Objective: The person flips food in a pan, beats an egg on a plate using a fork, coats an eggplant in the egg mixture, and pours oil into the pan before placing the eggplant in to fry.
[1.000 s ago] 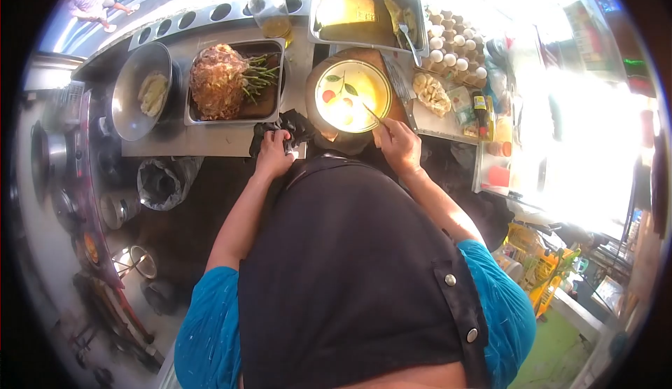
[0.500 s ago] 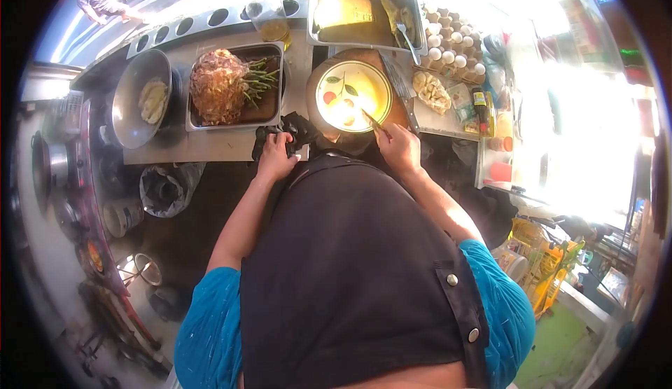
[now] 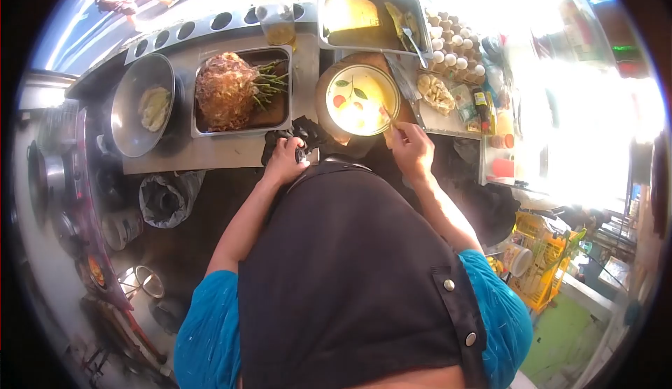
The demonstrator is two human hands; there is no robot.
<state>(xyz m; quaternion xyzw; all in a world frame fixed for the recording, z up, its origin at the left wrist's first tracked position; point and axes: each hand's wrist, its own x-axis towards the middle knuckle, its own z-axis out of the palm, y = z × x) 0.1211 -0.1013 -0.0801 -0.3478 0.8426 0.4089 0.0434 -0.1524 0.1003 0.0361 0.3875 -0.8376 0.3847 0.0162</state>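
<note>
The right hand [image 3: 411, 149] pinches a thin, stick-like tool [image 3: 388, 118]. Just past its fingers, to the left, is a round, cream bowl [image 3: 333, 88] painted with fruit and leaves. Yellow, runny-looking stuff [image 3: 376, 93] is already in it. The tool is at the bowl, so the work looks not yet done. The left hand [image 3: 283, 161] sits on a crumpled black plastic bundle [image 3: 305, 128]; I can't tell if it grips. The tool's tip looks nearer the bowl's right edge than before.

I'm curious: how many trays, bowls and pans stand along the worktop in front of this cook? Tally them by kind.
Rectangular metal trays: 2
Patterned bowl: 1
Round metal pan: 1
Total: 4
</note>
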